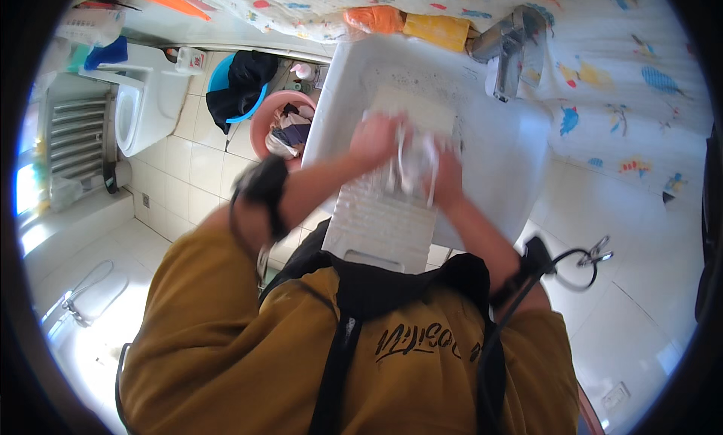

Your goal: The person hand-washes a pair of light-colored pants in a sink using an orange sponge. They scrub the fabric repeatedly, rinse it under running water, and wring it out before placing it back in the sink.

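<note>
Both my hands are over a white washboard [379, 223] that leans in a white washbasin [500, 169]. Between them is a wet white cloth [417, 162], blurred and bunched up on the ridges. My left hand [375, 139] grips its left side, with the fingers curled over it. At the right side my right hand [449, 178] holds the cloth too. Suds and shallow water [415, 76] lie in the basin beyond the board. The board's near end, with a slot in it, rests against my black apron [390, 291].
A metal faucet [508, 53] stands at the basin's back right. Orange [374, 20] and yellow [436, 31] items sit on the back rim. On the tiled floor to the left are a blue basin [217, 76] and a pink basin [261, 121] with clothes, near a toilet [152, 107].
</note>
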The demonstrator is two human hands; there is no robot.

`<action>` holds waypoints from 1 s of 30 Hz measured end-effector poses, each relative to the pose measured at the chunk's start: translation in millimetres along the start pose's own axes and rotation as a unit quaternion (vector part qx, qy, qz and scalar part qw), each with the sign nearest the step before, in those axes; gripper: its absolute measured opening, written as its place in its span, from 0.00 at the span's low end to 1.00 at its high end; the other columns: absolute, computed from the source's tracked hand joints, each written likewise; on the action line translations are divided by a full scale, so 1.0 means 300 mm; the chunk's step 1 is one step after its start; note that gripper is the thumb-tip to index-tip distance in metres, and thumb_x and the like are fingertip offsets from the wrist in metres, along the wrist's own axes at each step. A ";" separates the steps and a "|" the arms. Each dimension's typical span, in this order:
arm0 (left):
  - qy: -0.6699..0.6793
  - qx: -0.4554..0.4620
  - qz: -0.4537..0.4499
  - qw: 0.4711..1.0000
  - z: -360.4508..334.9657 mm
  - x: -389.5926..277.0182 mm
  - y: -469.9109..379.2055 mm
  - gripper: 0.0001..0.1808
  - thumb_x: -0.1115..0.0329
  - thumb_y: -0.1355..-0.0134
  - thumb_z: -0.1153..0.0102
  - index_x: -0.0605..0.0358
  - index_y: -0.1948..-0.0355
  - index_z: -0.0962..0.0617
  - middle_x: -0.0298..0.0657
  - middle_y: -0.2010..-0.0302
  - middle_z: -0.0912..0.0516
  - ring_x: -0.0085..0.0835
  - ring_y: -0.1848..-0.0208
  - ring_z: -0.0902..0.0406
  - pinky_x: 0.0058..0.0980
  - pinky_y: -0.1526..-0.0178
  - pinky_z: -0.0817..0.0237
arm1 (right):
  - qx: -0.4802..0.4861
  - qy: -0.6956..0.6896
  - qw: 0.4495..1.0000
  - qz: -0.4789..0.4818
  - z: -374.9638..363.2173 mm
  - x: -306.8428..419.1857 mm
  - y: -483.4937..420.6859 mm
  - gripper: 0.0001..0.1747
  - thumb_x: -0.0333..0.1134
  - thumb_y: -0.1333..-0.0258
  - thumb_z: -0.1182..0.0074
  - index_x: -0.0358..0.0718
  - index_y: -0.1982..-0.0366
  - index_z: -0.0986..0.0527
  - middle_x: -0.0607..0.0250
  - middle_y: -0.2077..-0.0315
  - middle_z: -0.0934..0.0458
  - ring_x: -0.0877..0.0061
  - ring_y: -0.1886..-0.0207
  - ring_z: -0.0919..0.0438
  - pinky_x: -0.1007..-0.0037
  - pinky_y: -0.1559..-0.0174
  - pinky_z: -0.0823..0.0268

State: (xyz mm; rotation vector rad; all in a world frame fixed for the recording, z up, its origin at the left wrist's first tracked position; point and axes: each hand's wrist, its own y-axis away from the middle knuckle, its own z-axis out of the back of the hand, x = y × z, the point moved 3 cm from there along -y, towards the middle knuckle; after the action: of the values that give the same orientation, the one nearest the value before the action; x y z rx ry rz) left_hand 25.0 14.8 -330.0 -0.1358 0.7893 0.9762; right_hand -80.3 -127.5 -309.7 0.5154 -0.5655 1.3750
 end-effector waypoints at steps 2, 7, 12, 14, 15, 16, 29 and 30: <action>-0.003 -0.057 0.028 0.998 0.005 0.034 -0.189 0.22 0.47 0.34 0.41 0.50 0.48 0.18 0.48 0.50 0.15 0.50 0.46 0.20 0.47 0.44 0.29 | 0.063 -0.020 0.995 -0.073 0.018 -0.050 -0.163 0.37 0.56 0.52 0.32 0.40 0.45 0.23 0.45 0.44 0.21 0.42 0.36 0.30 0.45 0.35 0.37; -0.068 0.028 -0.098 0.992 0.130 -0.099 0.171 0.21 0.44 0.41 0.34 0.50 0.58 0.14 0.44 0.48 0.16 0.47 0.39 0.25 0.49 0.33 0.40 | 0.103 0.005 0.992 0.067 0.129 0.114 0.028 0.43 0.64 0.61 0.28 0.44 0.47 0.21 0.50 0.41 0.23 0.45 0.33 0.32 0.43 0.34 0.39; -0.018 -0.009 -0.082 0.996 0.041 -0.083 0.199 0.16 0.60 0.47 0.33 0.51 0.57 0.14 0.49 0.48 0.17 0.49 0.42 0.22 0.49 0.37 0.34 | -0.054 0.072 0.992 0.086 0.050 0.103 0.077 0.42 0.57 0.67 0.24 0.38 0.52 0.23 0.49 0.45 0.25 0.49 0.36 0.31 0.44 0.37 0.39; -0.007 -0.040 0.025 0.999 -0.008 -0.018 -0.074 0.17 0.62 0.47 0.37 0.51 0.56 0.14 0.49 0.49 0.16 0.49 0.41 0.22 0.48 0.38 0.33 | 0.018 0.047 0.998 -0.029 -0.008 -0.002 -0.083 0.43 0.57 0.62 0.25 0.35 0.50 0.24 0.45 0.46 0.25 0.48 0.36 0.31 0.46 0.38 0.38; 0.014 -0.105 0.045 0.993 -0.005 -0.004 -0.174 0.17 0.61 0.47 0.38 0.51 0.56 0.14 0.48 0.49 0.16 0.48 0.41 0.23 0.48 0.40 0.32 | 0.036 -0.009 0.996 -0.082 -0.012 -0.032 -0.134 0.43 0.57 0.60 0.26 0.34 0.49 0.25 0.43 0.46 0.25 0.48 0.36 0.32 0.46 0.38 0.38; -0.004 -0.020 0.090 0.996 -0.009 0.007 -0.211 0.17 0.62 0.47 0.38 0.51 0.56 0.14 0.47 0.49 0.16 0.48 0.42 0.23 0.47 0.40 0.32 | 0.050 0.010 0.994 -0.093 -0.011 -0.047 -0.157 0.43 0.57 0.60 0.26 0.34 0.49 0.24 0.43 0.46 0.24 0.48 0.37 0.31 0.47 0.38 0.38; -0.018 -0.118 0.034 0.992 -0.007 0.074 -0.234 0.21 0.55 0.38 0.38 0.50 0.46 0.16 0.53 0.49 0.16 0.52 0.42 0.21 0.45 0.41 0.30 | -0.031 0.042 0.996 -0.077 -0.079 -0.150 -0.216 0.41 0.56 0.61 0.26 0.38 0.48 0.23 0.46 0.43 0.23 0.51 0.35 0.30 0.45 0.37 0.40; -0.005 -0.045 0.068 0.997 0.000 0.077 -0.252 0.22 0.54 0.39 0.37 0.51 0.46 0.16 0.53 0.47 0.16 0.51 0.42 0.21 0.45 0.40 0.30 | 0.009 0.067 0.993 -0.094 -0.079 -0.165 -0.217 0.41 0.56 0.62 0.26 0.38 0.48 0.23 0.47 0.44 0.23 0.51 0.35 0.31 0.45 0.37 0.39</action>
State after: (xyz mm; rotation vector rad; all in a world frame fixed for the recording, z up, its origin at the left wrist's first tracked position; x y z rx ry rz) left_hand 91.4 -12.8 -362.7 -0.1566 0.7520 1.1423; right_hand -19.1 -158.0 -360.7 0.4748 -0.3863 1.2244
